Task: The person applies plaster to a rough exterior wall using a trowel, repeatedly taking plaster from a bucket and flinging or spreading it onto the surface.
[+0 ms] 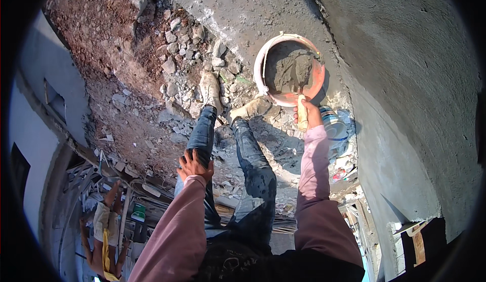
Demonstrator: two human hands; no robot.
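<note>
My right hand point(312, 114) is closed round the pale wooden handle of a trowel point(302, 112). The trowel's blade is down in grey wet mortar point(289, 67), mostly hidden by it. That mortar lies in an orange-red bucket point(318, 77) with a pale, crusted rim, standing on the cement ledge. My left hand point(196, 166) rests on my left knee with its fingers spread and holds nothing.
A rendered grey wall point(405, 79) rises on the right. Beside the bucket stands a blue-and-white pail point(334, 126). Broken stones point(174, 49) and rubble lie around my feet. At the lower left another person point(107, 226) is near stacked planks and debris.
</note>
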